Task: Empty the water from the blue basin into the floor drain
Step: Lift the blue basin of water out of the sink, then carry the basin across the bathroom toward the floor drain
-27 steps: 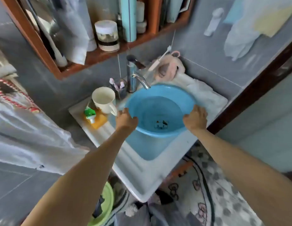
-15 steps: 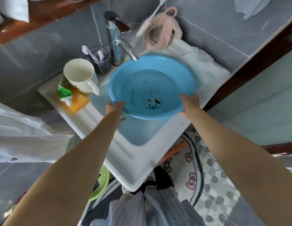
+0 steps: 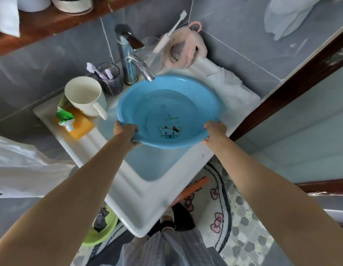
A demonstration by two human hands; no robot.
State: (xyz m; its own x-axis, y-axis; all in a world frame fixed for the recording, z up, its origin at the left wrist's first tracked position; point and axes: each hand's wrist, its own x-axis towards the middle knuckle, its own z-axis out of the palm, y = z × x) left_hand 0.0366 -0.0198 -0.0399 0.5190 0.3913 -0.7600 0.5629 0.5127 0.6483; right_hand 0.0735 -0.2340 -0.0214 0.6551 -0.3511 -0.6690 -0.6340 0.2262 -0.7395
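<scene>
- White sink [image 3: 147, 206] fills the middle, square bowl, set in a corner of grey tiled wall.
- Patterned mat [image 3: 220, 217] on the floor to the right of it, pink bows and grey spots.
- Blue basin [image 3: 166, 104] sits over the sink bowl, right under the tap [image 3: 140, 68]. There's water in it, and a little cow face printed on the inside near the front edge.
- Left hand [image 3: 126, 133] is clamped on the basin's near-left rim, fingers curled underneath.
- Right hand [image 3: 214, 131] grips the near-right rim the same way, fingers tucked under the edge.
- Green bowl [image 3: 101, 233] on the floor, half hidden under the sink's left corner.
- Cream mug [image 3: 85, 96] on the ledge left of the basin, handle pointing at the basin.
- Dark cup [image 3: 111, 79] with purple toothbrushes just behind the mug, next to the tap.
- Pink fluffy band [image 3: 187, 48] against the wall behind the basin, with a white toothbrush [image 3: 170, 33] leaning in a clear glass beside it.
- Orange soap [image 3: 80, 125] in front of the mug, with a green tube [image 3: 65, 117] lying on it.
</scene>
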